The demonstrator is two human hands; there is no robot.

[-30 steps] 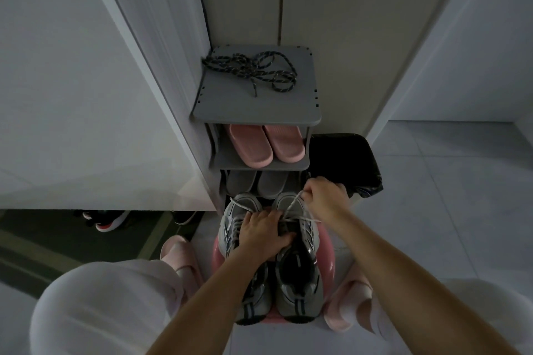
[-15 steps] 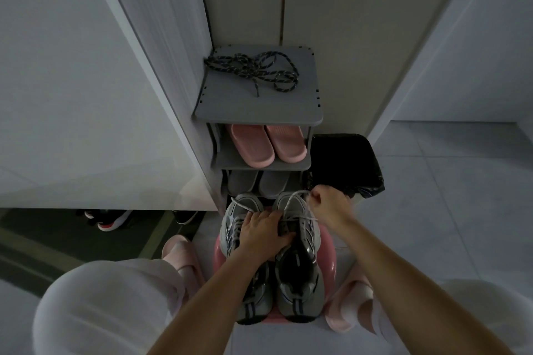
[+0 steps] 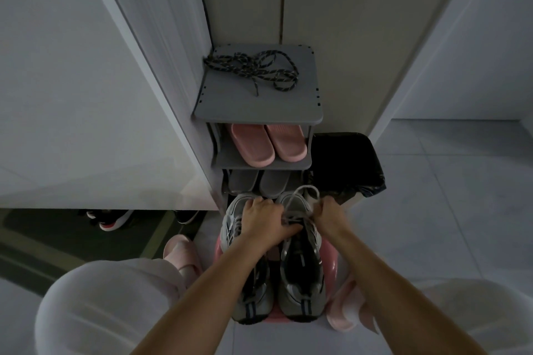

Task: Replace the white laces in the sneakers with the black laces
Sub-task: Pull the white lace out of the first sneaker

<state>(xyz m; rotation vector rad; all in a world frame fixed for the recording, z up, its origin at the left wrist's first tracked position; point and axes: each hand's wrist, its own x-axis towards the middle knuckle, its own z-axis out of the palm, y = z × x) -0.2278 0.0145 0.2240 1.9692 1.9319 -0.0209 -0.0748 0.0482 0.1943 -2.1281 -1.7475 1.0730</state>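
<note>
Left hand (image 3: pixel 264 220): mine, laid across the pair, fingers curled over the forefoot of the left sneaker (image 3: pixel 253 294), thumb stretched onto the lacing of the right sneaker (image 3: pixel 301 277).
Right hand (image 3: pixel 330 215): closed, pinching the white lace (image 3: pixel 305 190) just beside the right sneaker's toe.
White lace: one loop arcs up beyond my right hand; the rest is threaded in the eyelets between my two hands.
Sneakers: side by side under my hands, toes away from me, heels towards me, standing on a pink stool (image 3: pixel 330 264).
Black laces (image 3: pixel 253 69): a loose tangle well beyond both hands, on the top board of the grey shoe rack (image 3: pixel 259 108).
Rack shelves: pink slippers (image 3: pixel 268 147) on the shelf below, grey slippers (image 3: pixel 259 181) lower down, just past my fingertips.
Black bin (image 3: pixel 346 161): beyond my right hand, beside the rack.
</note>
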